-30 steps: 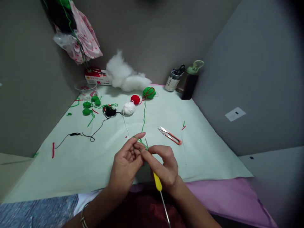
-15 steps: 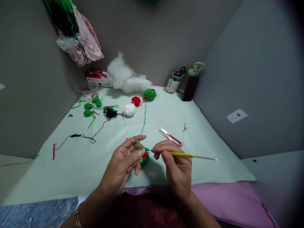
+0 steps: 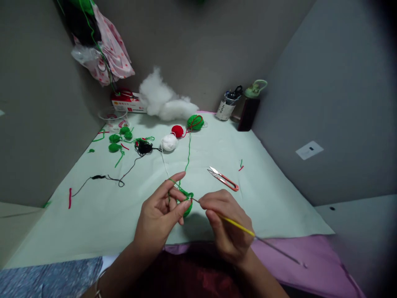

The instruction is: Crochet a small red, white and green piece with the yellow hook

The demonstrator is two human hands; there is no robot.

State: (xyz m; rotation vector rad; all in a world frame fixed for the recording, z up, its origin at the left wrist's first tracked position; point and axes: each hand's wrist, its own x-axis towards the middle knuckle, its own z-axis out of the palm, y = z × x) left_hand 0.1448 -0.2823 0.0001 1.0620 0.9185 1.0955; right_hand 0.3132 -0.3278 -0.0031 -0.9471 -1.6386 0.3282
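Note:
Between the thumb and fingers of my left hand [image 3: 163, 207] is a small green crochet piece [image 3: 187, 211], largely covered by the fingers. Green yarn [image 3: 188, 153] runs from a green ball [image 3: 195, 122] at the back down to the raised left index finger. My right hand [image 3: 228, 223] grips a crochet hook [image 3: 238, 225] with a yellow handle; its tip meets the piece's upper edge, and its far end slants down to the right. Thread snips [image 3: 223, 179] with orange handles lie just beyond my right hand.
A white yarn ball [image 3: 169, 142] and a red one [image 3: 177, 131] sit mid-table. Black yarn [image 3: 144, 147] and small green balls [image 3: 114, 147] lie left. White stuffing [image 3: 164, 101], a clear tub [image 3: 113, 120], a pen cup [image 3: 225, 108] and a bottle [image 3: 254, 90] stand along the back.
The hook's rear end has swung down and to the right as my right hand turned. The crochet piece has tilted in my left hand, so less of its red part shows.

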